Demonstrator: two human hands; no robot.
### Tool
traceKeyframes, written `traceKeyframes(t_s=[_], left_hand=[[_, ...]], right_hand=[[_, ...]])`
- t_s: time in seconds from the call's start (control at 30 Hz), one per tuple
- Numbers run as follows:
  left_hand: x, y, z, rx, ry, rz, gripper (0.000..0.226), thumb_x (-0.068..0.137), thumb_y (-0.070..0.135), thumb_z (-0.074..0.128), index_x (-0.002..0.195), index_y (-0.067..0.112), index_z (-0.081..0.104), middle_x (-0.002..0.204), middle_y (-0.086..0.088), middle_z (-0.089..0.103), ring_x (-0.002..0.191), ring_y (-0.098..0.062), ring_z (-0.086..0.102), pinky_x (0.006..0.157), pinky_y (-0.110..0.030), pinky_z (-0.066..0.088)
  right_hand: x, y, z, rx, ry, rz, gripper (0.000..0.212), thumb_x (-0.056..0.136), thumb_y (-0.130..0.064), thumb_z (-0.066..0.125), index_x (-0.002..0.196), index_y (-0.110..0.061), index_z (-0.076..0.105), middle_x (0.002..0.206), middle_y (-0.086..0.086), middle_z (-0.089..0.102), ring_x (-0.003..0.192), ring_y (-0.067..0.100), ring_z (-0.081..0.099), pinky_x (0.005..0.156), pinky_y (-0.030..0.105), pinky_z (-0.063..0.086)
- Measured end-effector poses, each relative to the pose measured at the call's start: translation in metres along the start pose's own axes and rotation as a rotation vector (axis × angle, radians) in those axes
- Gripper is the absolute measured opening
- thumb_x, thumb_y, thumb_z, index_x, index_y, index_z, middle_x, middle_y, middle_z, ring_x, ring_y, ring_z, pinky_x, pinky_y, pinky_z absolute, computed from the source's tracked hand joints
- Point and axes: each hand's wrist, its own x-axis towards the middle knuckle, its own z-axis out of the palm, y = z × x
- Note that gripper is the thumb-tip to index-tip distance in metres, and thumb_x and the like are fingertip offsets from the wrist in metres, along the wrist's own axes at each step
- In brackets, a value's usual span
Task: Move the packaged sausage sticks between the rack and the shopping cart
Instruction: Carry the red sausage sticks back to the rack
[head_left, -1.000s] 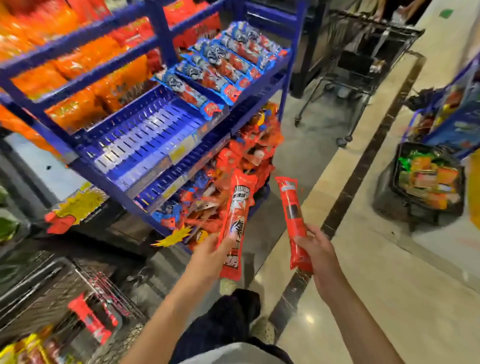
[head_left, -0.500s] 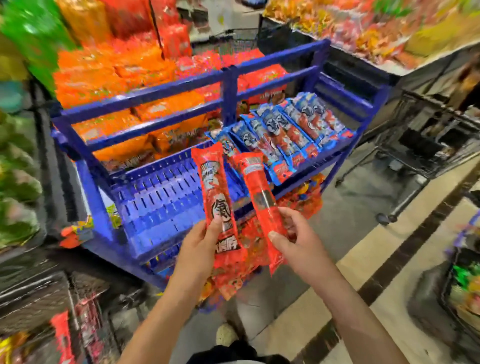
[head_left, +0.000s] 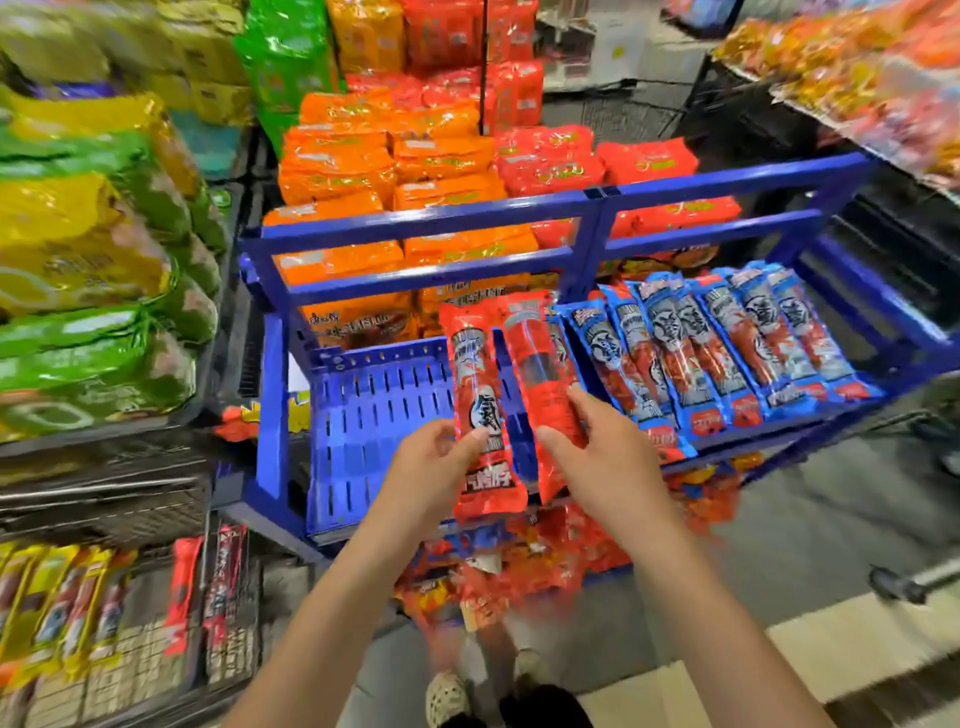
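Orange noodle packs (head_left: 363, 161) piled in rows, with red packs (head_left: 550, 156) touching at the pile's right edge. Green bags (head_left: 88, 358) and yellow bags (head_left: 67, 244) heaped along a dark shelf (head_left: 104, 431). Blurred snack packets (head_left: 857, 62) across a far table (head_left: 795, 106). Light shoes (head_left: 447, 696) on grey floor (head_left: 805, 519), near a pale tile strip (head_left: 857, 639).

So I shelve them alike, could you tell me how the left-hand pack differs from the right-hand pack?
The left-hand pack shows its printed front with a grey logo; the right-hand pack shows a plainer red side with a dark window. The left-hand pack is seen against the bare rack tray; the right-hand pack overlaps a blue pack. Both are red, gripped low.
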Motion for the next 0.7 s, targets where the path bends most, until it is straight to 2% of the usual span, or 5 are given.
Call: traceKeyframes(t_s=[0.13,0.27,0.4,0.57,0.7], left_hand=[[0.014,-0.001,0.009,0.002,0.022,-0.094,0.058,0.096,0.045,0.053,0.140,0.009,0.043,0.133,-0.007,0.051,0.113,-0.019,0.051,0.087,-0.031,0.039],[0.024,-0.007,0.021,0.167,0.065,-0.121,0.038,0.094,0.050,0.052,0.110,0.016,0.049,0.101,-0.002,0.056,0.086,-0.017,0.055,0.077,-0.038,0.047],[0.029,-0.008,0.027,0.197,0.097,-0.154,0.055,0.091,0.055,0.053,0.124,0.011,0.051,0.079,0.002,0.054,0.065,-0.011,0.052,0.055,-0.028,0.040],[0.029,-0.001,0.027,0.214,0.094,-0.193,0.043,0.094,0.050,0.052,0.121,0.017,0.047,0.074,-0.001,0.047,0.060,-0.016,0.047,0.056,-0.033,0.038],[0.022,0.001,0.032,0.224,0.114,-0.190,0.043,0.095,0.053,0.048,0.119,0.018,0.048,0.068,0.001,0.049,0.057,-0.015,0.048,0.055,-0.031,0.039]], right_hand=[[0.021,-0.010,0.008,-0.165,-0.047,-0.057,0.038,0.092,-0.039,0.057,0.126,-0.021,0.055,0.116,0.002,0.063,0.110,0.026,0.058,0.089,0.037,0.046],[0.024,-0.008,0.017,-0.381,-0.063,-0.092,0.033,0.094,-0.044,0.050,0.110,-0.016,0.054,0.106,0.005,0.061,0.104,0.029,0.057,0.085,0.041,0.044],[0.025,-0.007,0.024,-0.483,-0.025,-0.117,0.043,0.095,-0.047,0.046,0.122,-0.014,0.051,0.122,0.005,0.055,0.113,0.026,0.051,0.091,0.040,0.042],[0.029,-0.004,0.028,-0.523,0.077,-0.176,0.036,0.086,-0.045,0.063,0.101,-0.012,0.064,0.106,0.008,0.060,0.097,0.029,0.056,0.080,0.044,0.045],[0.033,-0.002,0.027,-0.532,0.077,-0.186,0.038,0.087,-0.049,0.059,0.102,-0.015,0.063,0.103,0.005,0.061,0.095,0.025,0.056,0.081,0.042,0.041]])
